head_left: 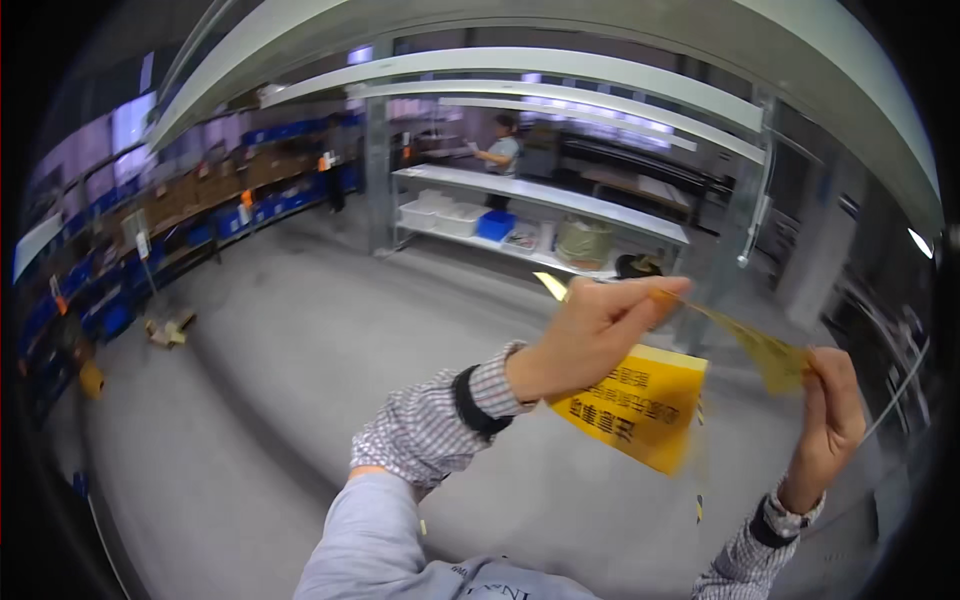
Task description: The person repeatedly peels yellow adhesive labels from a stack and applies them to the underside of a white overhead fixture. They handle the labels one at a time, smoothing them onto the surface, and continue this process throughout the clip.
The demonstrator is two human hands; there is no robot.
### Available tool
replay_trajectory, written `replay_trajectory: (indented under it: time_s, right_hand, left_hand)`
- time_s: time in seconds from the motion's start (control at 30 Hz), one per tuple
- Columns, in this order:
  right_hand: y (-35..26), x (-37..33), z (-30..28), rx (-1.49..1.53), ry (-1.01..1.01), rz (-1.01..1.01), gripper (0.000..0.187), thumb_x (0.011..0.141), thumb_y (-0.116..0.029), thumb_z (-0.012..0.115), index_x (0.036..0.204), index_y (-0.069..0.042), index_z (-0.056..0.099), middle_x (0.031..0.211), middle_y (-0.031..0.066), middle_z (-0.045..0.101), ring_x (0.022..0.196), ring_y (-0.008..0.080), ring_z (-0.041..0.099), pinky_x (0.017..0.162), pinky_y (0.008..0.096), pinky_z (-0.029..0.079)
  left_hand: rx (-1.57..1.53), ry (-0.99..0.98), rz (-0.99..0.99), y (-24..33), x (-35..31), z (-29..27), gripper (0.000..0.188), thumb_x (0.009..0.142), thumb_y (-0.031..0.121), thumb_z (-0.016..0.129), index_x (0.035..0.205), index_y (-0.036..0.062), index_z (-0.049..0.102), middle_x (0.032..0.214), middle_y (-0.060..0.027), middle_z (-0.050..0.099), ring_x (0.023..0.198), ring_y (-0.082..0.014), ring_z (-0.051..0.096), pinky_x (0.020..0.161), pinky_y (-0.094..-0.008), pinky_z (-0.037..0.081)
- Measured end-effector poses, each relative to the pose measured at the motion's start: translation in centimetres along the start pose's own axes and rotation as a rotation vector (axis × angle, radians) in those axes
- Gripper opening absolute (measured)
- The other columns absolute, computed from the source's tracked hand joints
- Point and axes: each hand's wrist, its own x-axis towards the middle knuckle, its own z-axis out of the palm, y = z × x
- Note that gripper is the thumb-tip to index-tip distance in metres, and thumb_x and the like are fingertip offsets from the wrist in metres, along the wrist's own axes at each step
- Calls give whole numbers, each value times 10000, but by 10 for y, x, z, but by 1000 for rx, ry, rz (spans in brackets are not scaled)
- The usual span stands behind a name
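Left hand (pixel 585 335) pinching thin, twisted yellow strip (pixel 772 355); right hand (pixel 830 412) pinching its wider end; flat printed sheet (pixel 655 415) below.

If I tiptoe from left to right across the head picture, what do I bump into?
Many blue bins, metal post, white bins, one blue tub, left hand, thin yellow piece, right hand.

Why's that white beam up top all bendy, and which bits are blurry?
In the head view, the fisheye lens bows the white beam; in the head view, the blue bins at left look smeared, and the yellow piece between the left hand and right hand is blurry too.
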Motion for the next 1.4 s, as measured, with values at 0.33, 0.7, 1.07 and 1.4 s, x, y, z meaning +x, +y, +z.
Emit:
replay_trajectory:
  time_s: [0.33,0.7,1.07,1.4]
  right_hand:
    - [56,53,-58,36,416,-4,237,733,63,663,959,21,601,788,48,627,740,88,579,726,225,477]
    - [111,123,-80,-8,642,-290,98,751,-10,677,836,-10,630,751,31,654,660,78,557,630,223,454]
    - [105,133,-75,-108,680,-501,123,735,-5,699,821,-21,612,745,26,633,660,103,568,631,231,461]
    - [111,132,-85,-88,750,-550,138,760,-9,693,854,-17,593,764,32,625,679,99,568,641,230,463]
  left_hand:
    - [317,25,322,41,85,50,160,882,101,551,924,-25,638,507,-61,468,383,-99,397,380,-254,300]
    - [439,260,472,39,157,94,213,894,213,566,931,25,659,519,-85,537,397,-106,444,409,-247,354]
    - [416,358,565,31,163,88,166,882,125,575,974,10,653,587,-76,601,438,-60,450,421,-227,350]
    - [467,353,581,39,173,100,173,889,173,568,979,54,655,541,-70,571,399,-101,481,409,-246,352]
